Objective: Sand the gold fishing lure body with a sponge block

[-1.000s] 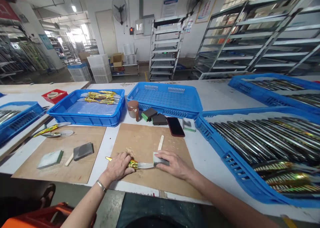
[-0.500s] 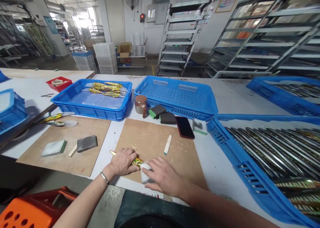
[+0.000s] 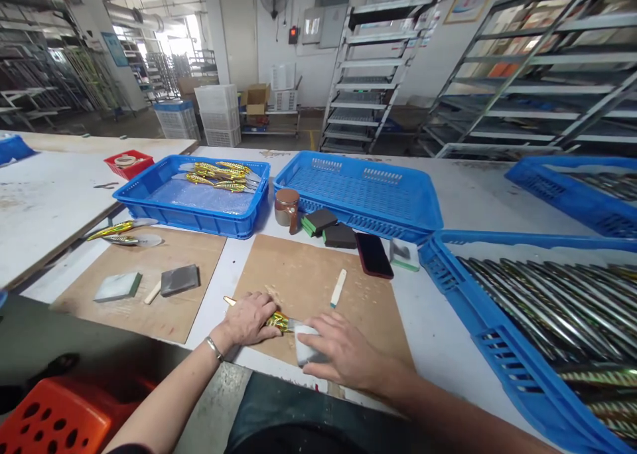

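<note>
My left hand (image 3: 251, 318) presses a gold fishing lure (image 3: 279, 320) down on the brown board, and its fingers cover the lure's middle. The lure's pale tip sticks out at the left, and a clear tail shows at the right. In my right hand (image 3: 343, 349) is a whitish sanding sponge (image 3: 304, 346), gripped by the fingers beside that tail. Whether the sponge touches the tail I cannot tell. The brown board (image 3: 293, 261) carries pale shavings and a flat wooden stick (image 3: 339, 288) beyond my right hand.
Behind the board stand a brown mug (image 3: 287, 212), dark sanding sponges (image 3: 340, 235) and a phone (image 3: 374, 255). A blue tray (image 3: 199, 223) holds gold lures; another blue tray (image 3: 358, 192) is beside it. Many dark lures fill the right crate (image 3: 478, 321). An orange stool (image 3: 60, 407) is lower left.
My right hand has slid the sanding sponge a little to the right, so more of the lure's clear tail shows. My left hand stays on the lure. The view has shifted slightly.
</note>
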Demonstrator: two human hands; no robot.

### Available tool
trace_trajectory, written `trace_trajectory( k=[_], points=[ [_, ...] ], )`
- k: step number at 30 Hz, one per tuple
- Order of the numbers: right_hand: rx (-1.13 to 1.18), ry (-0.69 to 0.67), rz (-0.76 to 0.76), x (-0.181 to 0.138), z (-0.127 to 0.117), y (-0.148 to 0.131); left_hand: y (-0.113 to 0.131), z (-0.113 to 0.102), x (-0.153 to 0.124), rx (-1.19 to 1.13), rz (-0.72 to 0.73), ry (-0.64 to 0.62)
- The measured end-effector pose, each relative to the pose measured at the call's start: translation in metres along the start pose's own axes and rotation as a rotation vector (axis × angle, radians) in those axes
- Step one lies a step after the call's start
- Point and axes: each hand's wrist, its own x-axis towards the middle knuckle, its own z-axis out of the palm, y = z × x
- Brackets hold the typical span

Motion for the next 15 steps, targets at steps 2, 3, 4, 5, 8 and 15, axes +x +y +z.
trace_trajectory(
  k=[2,3,4,5,8,15],
  points=[
    [-0.031,-0.046,0.067,-0.021,-0.01,0.018,-0.002,0.001,0.0,0.018,0.011,0.001],
    [-0.067,-0.06,0.112,-0.03,-0.015,0.027,-0.002,0.001,0.001,0.028,0.015,0.004],
    [-0.106,-0.059,0.156,-0.036,-0.02,0.036,-0.002,0.002,0.001,0.036,0.019,0.009],
    [-0.137,-0.042,0.189,-0.041,-0.023,0.042,-0.001,0.002,0.001,0.043,0.022,0.018],
    [-0.136,0.067,0.169,-0.046,-0.018,0.049,0.007,0.002,-0.002,0.072,0.022,0.06],
    [-0.159,0.289,-0.013,-0.064,0.021,0.026,0.038,0.01,-0.024,0.147,0.003,0.238]
  ],
)
